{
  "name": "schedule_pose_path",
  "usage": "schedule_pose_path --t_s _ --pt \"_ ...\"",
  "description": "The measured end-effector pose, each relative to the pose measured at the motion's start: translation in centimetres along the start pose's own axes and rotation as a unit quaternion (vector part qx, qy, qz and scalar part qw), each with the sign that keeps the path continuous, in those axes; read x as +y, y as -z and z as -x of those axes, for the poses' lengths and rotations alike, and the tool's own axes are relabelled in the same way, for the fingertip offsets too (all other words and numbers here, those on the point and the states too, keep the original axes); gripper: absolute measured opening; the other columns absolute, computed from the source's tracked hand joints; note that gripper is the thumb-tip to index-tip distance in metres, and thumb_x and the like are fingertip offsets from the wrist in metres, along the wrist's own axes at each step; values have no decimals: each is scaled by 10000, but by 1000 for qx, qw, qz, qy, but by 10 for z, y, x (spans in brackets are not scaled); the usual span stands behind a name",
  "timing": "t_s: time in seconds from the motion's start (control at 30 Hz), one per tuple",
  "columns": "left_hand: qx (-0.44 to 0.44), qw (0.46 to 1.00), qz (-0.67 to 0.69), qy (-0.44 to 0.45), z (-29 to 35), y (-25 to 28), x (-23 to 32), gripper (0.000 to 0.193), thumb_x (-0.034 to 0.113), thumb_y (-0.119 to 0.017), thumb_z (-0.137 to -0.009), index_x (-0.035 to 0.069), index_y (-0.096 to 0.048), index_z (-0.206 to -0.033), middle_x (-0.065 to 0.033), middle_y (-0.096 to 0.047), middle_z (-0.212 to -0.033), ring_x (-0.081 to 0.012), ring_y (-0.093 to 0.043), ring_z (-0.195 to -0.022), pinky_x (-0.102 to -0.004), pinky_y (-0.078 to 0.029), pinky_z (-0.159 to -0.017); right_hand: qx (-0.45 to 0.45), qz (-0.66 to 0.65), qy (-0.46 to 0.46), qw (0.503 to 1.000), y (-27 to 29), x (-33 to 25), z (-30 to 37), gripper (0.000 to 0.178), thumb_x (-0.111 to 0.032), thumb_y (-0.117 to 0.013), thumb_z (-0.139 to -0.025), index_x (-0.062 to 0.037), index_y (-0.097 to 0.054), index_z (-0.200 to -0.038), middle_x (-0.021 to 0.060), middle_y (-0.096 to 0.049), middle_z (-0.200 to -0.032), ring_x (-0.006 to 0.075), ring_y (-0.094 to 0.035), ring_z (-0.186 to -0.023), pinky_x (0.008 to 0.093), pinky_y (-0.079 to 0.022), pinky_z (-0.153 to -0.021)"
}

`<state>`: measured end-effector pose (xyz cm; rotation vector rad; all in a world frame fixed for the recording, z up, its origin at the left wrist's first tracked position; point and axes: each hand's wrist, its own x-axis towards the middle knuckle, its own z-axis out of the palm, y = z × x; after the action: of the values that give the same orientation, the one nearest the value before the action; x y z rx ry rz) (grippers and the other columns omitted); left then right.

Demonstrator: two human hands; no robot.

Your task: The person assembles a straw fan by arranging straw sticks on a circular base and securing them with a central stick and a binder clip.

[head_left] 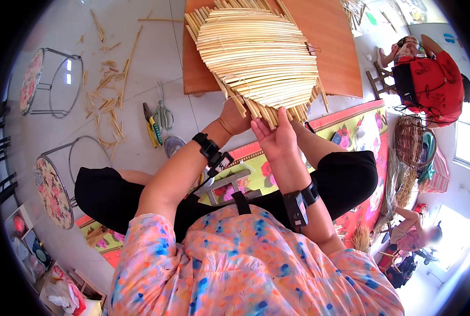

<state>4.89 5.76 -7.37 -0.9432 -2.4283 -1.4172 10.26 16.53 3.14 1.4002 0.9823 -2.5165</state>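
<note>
A rounded panel of pale straw-coloured reeds (256, 47) lies on an orange-brown board, its reeds packed side by side. Reed ends stick out along its near edge, where a thin pale cord (237, 79) makes a loop. My left hand (236, 117) is closed at the near left edge, its fingers partly hidden by the reeds. Beside it my right hand (278, 138) is turned palm up, with thumb and fingers against the near reed ends. A small binder clip (314, 48) sits at the panel's right edge.
The orange-brown board (336, 63) lies beyond my knees. Yellow-handled pliers (152, 129) and green-handled scissors (164, 117) rest on the tiles, near scattered reed offcuts (108, 84). Two floral stools (53, 192) stand left. At right are a wicker basket (408, 138) and two other people.
</note>
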Motion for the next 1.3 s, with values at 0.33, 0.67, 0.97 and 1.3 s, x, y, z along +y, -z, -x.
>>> schedule_pose_path --t_s 0.33,0.67,0.97,1.3 --pt "-137 988 -72 -12 50 16 3 176 189 -621 -756 97 -577 -612 -65 -623 -682 -264 -607 -622 -392 -492 -559 -10 19 8 1000 -4 6 -25 472 -451 -508 -973 -52 -501 -1224 132 -623 -1052 288 -648 -865 419 -561 -790" --pt "-230 924 129 275 49 53 23 286 223 -600 -847 18 -632 -650 -81 -599 -553 -190 -565 -489 -324 -447 -500 -86 75 -29 993 30 27 -48 350 -281 -575 -935 -60 -539 -1204 98 -643 -1067 281 -660 -916 372 -527 -796" --pt "-342 854 183 346 65 38 27 244 193 -559 -863 -8 -671 -784 -75 -646 -678 -164 -598 -568 -314 -494 -572 -87 190 -63 976 53 70 -50 292 -227 -604 -922 -73 -576 -1170 33 -655 -977 127 -581 -819 256 -480 -649" --pt "-77 884 218 407 64 16 5 231 206 -571 -946 19 -643 -1063 -38 -662 -881 -112 -602 -738 -257 -477 -619 -59 184 -102 976 67 82 -84 126 -135 -521 -960 -41 -600 -989 -4 -533 -699 71 -411 -513 232 -291 -413"
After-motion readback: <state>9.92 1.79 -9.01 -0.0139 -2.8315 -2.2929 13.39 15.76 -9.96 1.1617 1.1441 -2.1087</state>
